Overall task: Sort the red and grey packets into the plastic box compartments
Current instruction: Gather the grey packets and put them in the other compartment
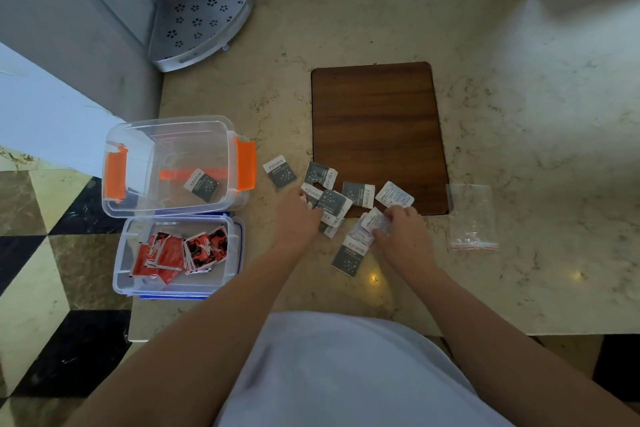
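Grey packets are pretty much all that's left loose, scattered on the counter along the near-left edge of the wooden board. Some show the dark face, a couple show the pale printed back. One more lies a bit closer to the person, and one sits apart to the left, nearest the boxes.

Left hand is down on the left side of the cluster, fingers bent over the packets. Whether it's actually got one pinched, I can't tell, since the fingertips are hidden. Right hand is on the right side, fingers curled round a pale packet at the pile's near edge.

What matters for the next move: both boxes sit to the left of the pile, so the left hand is the closer one and the carry goes leftward across the counter.

Orange-latched box, the farther one, has just a single grey packet in it. Blue-latched box, nearer the person, holds a heap of red packets. No red ones left on the counter that I can see, so I'd guess the red half is done and grey is barely started.

Off to the right there's a small zip bag, and a metal corner shelf at the back.
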